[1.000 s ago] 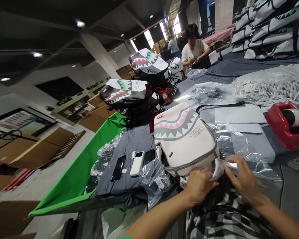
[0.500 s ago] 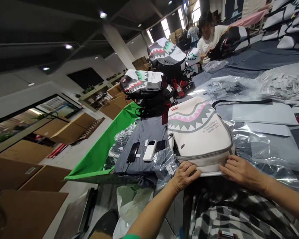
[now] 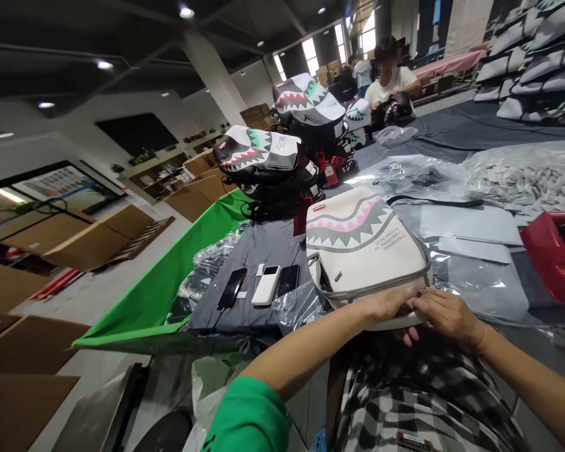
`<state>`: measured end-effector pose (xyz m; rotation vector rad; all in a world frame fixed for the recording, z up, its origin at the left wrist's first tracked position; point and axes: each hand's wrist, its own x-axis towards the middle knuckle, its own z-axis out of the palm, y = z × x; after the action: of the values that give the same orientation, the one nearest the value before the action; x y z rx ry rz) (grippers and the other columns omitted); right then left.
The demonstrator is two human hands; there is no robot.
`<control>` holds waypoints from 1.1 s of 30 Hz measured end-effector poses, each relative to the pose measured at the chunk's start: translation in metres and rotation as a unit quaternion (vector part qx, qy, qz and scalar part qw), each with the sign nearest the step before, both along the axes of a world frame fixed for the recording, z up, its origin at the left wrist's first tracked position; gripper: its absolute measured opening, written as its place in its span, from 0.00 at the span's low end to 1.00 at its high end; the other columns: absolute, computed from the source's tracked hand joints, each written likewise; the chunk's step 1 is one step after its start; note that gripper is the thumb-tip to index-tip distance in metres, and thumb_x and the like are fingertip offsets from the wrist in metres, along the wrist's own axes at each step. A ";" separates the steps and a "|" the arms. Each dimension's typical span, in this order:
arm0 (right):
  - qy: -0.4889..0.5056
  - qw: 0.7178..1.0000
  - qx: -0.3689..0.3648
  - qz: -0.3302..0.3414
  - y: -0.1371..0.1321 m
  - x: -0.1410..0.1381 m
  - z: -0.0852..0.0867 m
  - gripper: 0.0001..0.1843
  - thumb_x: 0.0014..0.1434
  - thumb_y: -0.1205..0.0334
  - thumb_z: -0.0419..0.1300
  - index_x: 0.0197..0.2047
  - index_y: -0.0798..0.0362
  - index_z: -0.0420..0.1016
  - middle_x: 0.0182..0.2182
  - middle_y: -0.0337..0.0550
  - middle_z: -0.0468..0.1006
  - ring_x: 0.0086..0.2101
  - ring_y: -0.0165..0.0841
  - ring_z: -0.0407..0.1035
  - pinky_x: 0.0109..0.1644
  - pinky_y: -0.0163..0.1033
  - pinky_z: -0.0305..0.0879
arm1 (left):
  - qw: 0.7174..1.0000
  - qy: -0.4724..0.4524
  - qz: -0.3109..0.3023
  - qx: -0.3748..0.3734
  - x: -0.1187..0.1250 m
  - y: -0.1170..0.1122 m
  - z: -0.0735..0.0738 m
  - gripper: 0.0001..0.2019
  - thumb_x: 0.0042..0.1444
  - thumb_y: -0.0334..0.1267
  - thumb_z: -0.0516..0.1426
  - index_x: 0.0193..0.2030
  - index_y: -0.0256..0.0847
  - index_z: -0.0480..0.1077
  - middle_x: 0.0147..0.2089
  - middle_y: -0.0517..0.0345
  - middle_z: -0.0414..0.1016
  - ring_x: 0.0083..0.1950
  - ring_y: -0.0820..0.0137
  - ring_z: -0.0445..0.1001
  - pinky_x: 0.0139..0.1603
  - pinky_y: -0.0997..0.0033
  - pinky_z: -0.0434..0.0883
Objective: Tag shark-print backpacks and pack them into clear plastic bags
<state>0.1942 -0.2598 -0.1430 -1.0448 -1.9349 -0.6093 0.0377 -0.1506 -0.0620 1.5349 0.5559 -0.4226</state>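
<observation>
A white backpack [image 3: 362,245] with a pink and grey shark-mouth print lies flat on the grey table [image 3: 263,251] in front of me. My left hand [image 3: 386,306] and my right hand [image 3: 445,316] meet at its near edge, fingers pinching the grey zipper trim there. Clear plastic bags [image 3: 480,282] lie under and to the right of the backpack. A checked garment [image 3: 424,395] covers my lap below my hands.
Two phones and a white power bank [image 3: 267,285] lie left of the backpack. Darker shark backpacks [image 3: 263,163] are stacked behind. A red tape dispenser [image 3: 553,251] stands at right, a green bin [image 3: 169,289] at left. Another person [image 3: 390,78] works at the far end.
My hands have come together at the middle of the backpack's near edge, having been spread apart along it. My view has swung slightly right, bringing the tape dispenser back in.
</observation>
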 end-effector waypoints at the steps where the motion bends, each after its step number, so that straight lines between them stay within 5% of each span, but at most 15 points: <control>1: 0.018 1.000 -0.012 0.003 0.000 0.001 -0.003 0.13 0.72 0.66 0.47 0.54 0.54 0.70 0.29 0.42 0.78 0.31 0.34 0.75 0.42 0.41 0.76 | 1.000 -0.005 0.007 -0.016 -0.003 -0.001 -0.002 0.35 0.66 0.66 0.43 0.35 0.35 0.75 0.29 0.52 0.76 0.26 0.70 0.72 0.33 0.68 0.73; 4: 0.079 0.995 -0.054 -0.025 -0.010 -0.003 -0.011 0.13 0.72 0.66 0.48 0.54 0.52 0.70 0.34 0.44 0.80 0.35 0.35 0.76 0.44 0.43 0.77 | 0.999 -0.029 0.017 0.036 -0.016 -0.007 -0.005 0.25 0.59 0.61 0.58 0.30 0.36 0.75 0.27 0.56 0.76 0.25 0.73 0.71 0.31 0.72 0.70; 6: 0.150 0.981 -0.084 -0.095 -0.027 -0.014 -0.016 0.16 0.71 0.65 0.51 0.60 0.50 0.68 0.47 0.50 0.80 0.47 0.40 0.76 0.52 0.48 0.77 | 0.996 -0.034 0.027 0.077 -0.023 -0.012 -0.008 0.22 0.59 0.56 0.59 0.30 0.36 0.76 0.24 0.59 0.73 0.25 0.73 0.71 0.31 0.73 0.69; 9: 0.326 0.912 -0.144 -0.204 -0.060 -0.035 -0.021 0.23 0.71 0.61 0.53 0.67 0.48 0.63 0.57 0.52 0.75 0.54 0.41 0.74 0.56 0.48 0.76 | 0.986 -0.060 0.028 0.150 -0.028 -0.023 -0.013 0.20 0.64 0.50 0.54 0.33 0.35 0.77 0.23 0.58 0.73 0.26 0.70 0.73 0.31 0.73 0.69; 12: 0.443 0.845 -0.237 -0.182 -0.078 -0.049 -0.020 0.22 0.72 0.55 0.52 0.67 0.47 0.64 0.54 0.50 0.78 0.48 0.36 0.78 0.51 0.40 0.78 | 0.964 -0.106 0.000 0.243 -0.032 -0.030 -0.016 0.17 0.65 0.44 0.52 0.35 0.36 0.77 0.25 0.55 0.77 0.27 0.68 0.75 0.32 0.73 0.69; 16: 0.539 0.769 -0.325 -0.110 -0.057 -0.041 -0.009 0.26 0.65 0.44 0.56 0.57 0.53 0.74 0.52 0.54 0.80 0.49 0.43 0.77 0.53 0.48 0.76 | 0.944 -0.125 -0.046 0.300 -0.034 -0.031 -0.017 0.15 0.68 0.40 0.51 0.36 0.38 0.76 0.26 0.56 0.78 0.28 0.69 0.77 0.34 0.75 0.69; 18: 0.598 0.695 -0.393 -0.064 -0.038 -0.029 -0.003 0.24 0.56 0.41 0.63 0.43 0.53 0.79 0.41 0.50 0.83 0.42 0.44 0.78 0.50 0.50 0.75 | 0.935 -0.129 -0.067 0.324 -0.033 -0.030 -0.019 0.15 0.68 0.39 0.50 0.36 0.38 0.76 0.26 0.56 0.78 0.29 0.69 0.76 0.34 0.75 0.69; 21: 0.658 0.572 -0.489 -0.039 -0.015 -0.014 0.004 0.19 0.43 0.46 0.71 0.21 0.52 0.73 0.20 0.40 0.74 0.24 0.35 0.69 0.33 0.42 0.72 | 0.920 -0.124 -0.091 0.362 -0.033 -0.031 -0.020 0.14 0.67 0.37 0.51 0.35 0.37 0.75 0.27 0.55 0.79 0.29 0.69 0.76 0.35 0.74 0.69; 23: 0.676 0.528 -0.511 -0.060 -0.004 -0.009 0.007 0.21 0.41 0.51 0.71 0.15 0.51 0.64 0.12 0.35 0.63 0.18 0.29 0.59 0.23 0.37 0.63 | 0.913 -0.116 -0.100 0.377 -0.033 -0.032 -0.020 0.14 0.67 0.37 0.51 0.34 0.37 0.75 0.28 0.54 0.79 0.30 0.68 0.75 0.35 0.73 0.69; 29: 0.736 0.415 -0.530 -0.068 0.015 -0.004 0.015 0.14 0.47 0.62 0.64 0.19 0.50 0.63 0.12 0.34 0.59 0.17 0.27 0.55 0.20 0.36 0.60 | 0.940 -0.161 -0.021 0.299 -0.041 -0.029 -0.014 0.18 0.67 0.45 0.50 0.38 0.37 0.76 0.28 0.52 0.79 0.30 0.68 0.76 0.34 0.73 0.68; 33: 0.789 0.378 -0.484 -0.031 0.022 -0.004 0.009 0.10 0.54 0.64 0.62 0.25 0.52 0.65 0.19 0.34 0.66 0.21 0.28 0.62 0.26 0.34 0.64 | 0.939 -0.154 0.026 0.307 -0.031 -0.025 -0.021 0.19 0.67 0.49 0.50 0.38 0.37 0.76 0.29 0.51 0.79 0.31 0.66 0.76 0.34 0.73 0.67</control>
<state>0.1897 -0.2375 -0.1337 -1.3551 -0.1578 1.4091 0.0063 -0.1755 -0.0828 2.1298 0.5021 0.0535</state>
